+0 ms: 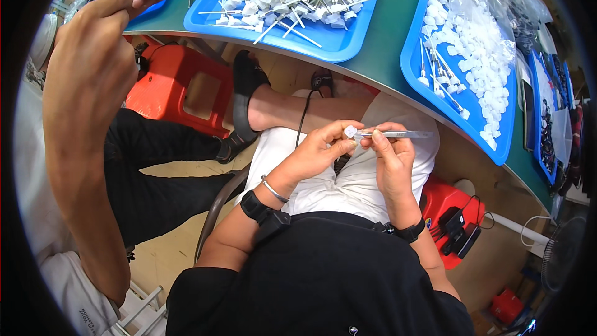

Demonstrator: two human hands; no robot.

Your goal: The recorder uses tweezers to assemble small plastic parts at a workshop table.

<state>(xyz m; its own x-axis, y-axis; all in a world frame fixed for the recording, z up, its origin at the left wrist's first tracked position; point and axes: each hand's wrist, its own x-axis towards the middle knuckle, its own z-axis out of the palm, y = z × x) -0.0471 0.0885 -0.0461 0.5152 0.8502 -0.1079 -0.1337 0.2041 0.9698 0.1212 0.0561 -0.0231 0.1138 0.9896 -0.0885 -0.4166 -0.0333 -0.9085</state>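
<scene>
Above my lap, my left hand [321, 151] pinches a small white plastic cap [350, 131] between thumb and fingertips. My right hand [394, 163] is closed around a pair of silver metal tweezers [409, 134]. The back end of the tweezers sticks out to the right, and their tip meets the white piece. Fingers partly cover the meeting point, so I cannot tell whether the tip is inside the piece or only touching it. Both hands are close together, below the table edge.
On the green table [388, 43], a blue tray [348, 53] carries many white-headed sticks. Another blue tray [502, 152] has loose white caps [482, 68] and several sticks. A co-worker's arm [87, 124] reaches up at left. Red stools [168, 84] and a fan [563, 252] stand around.
</scene>
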